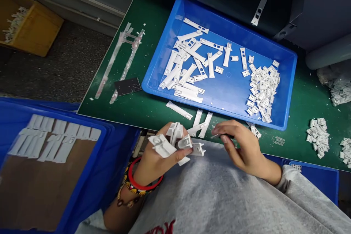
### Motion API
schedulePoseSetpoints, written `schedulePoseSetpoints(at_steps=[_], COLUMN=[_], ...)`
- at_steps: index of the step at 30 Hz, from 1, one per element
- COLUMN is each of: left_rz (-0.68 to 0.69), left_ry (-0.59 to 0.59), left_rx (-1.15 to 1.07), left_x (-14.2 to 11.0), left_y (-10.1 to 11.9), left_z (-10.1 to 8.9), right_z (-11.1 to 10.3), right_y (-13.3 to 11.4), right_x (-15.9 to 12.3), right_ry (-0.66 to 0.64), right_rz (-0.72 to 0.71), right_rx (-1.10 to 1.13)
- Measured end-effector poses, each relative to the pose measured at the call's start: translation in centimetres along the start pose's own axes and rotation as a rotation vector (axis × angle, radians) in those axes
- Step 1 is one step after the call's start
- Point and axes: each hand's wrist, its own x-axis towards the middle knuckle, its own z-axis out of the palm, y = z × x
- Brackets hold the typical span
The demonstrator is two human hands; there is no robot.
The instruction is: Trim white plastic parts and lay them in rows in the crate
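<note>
My left hand is closed around several white plastic parts, whose ends stick out above the fingers and thumb at different angles. To its right, apart from those parts, my right hand pinches a small thin dark tool with a shiny tip; most of it is hidden by the fingers. Just beyond my hands, long white strips lie on the green table edge. Past them stands a blue tray, with long white strips heaped on the left and small white clips piled on the right.
A blue crate at left holds brown cardboard with rows of white strips. A black plate lies on the green table. White clip piles sit at right. A yellow bin stands on the floor.
</note>
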Motion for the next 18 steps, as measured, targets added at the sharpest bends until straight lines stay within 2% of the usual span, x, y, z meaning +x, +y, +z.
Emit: schedulePoseSetpoints(at_steps=[4,14,18], left_rz=[-0.009,0.009,0.003], left_ry=[0.014,0.022,0.060], left_rx=[0.046,0.040,0.049], left_x=[0.2,0.4,0.4], left_y=[0.3,0.7,0.8], left_z=[0.0,0.6,0.9], right_z=[0.2,1.0,1.1], right_y=[-0.5,-0.4,-0.3], right_x=[0.1,0.3,0.2], right_ry=[-0.096,-0.083,-0.085], right_rz=[-0.075,-0.138,-0.154], right_rx=[-0.018,-0.264,-0.267])
